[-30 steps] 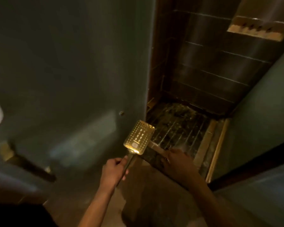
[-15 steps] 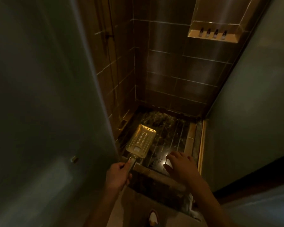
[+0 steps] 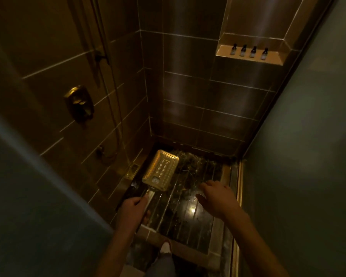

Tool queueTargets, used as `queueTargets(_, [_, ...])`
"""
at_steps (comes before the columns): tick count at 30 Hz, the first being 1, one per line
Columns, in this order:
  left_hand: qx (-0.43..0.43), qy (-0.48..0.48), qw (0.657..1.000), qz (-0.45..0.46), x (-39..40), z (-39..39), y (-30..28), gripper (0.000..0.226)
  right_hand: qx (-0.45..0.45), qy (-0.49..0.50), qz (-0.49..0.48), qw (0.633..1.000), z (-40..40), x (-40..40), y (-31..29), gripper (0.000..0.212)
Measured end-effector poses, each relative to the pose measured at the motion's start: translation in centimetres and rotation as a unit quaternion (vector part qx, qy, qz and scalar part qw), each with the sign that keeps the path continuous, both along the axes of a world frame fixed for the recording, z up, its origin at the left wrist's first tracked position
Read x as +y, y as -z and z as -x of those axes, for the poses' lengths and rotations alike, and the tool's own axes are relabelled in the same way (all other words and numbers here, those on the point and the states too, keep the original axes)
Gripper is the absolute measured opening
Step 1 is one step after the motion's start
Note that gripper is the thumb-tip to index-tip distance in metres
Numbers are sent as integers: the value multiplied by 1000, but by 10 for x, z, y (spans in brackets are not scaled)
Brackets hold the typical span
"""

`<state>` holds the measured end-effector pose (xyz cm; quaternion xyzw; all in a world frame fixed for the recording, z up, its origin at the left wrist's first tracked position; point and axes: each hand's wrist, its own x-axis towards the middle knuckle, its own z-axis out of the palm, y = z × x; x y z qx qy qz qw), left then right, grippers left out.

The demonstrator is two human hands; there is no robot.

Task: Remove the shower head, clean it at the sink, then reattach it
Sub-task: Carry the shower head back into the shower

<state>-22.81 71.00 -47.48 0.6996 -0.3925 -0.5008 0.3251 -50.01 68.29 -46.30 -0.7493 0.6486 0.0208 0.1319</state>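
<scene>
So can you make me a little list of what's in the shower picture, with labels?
place: dark tiled shower stall
left hand: grips the handle of the shiny gold rectangular shower head
right hand: open, holding nothing, over the wet dark floor
left wall: round brass valve handle
niche shelf: four small dark bottles in a row

Bottles in niche, valve left

A dim bathroom shower stall: tiled walls, wet dark floor, brass valve and hose on the left wall, niche with four small bottles, raised curb.
</scene>
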Motion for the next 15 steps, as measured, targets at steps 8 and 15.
queueTargets(8, [18, -4, 1000, 13, -167, 10, -1, 36, 2, 10, -10, 1000, 4, -162, -7, 63])
queueTargets(15, [43, -45, 998, 11, -304, 5, -19, 34, 16, -10, -25, 1000, -6, -310, -27, 57])
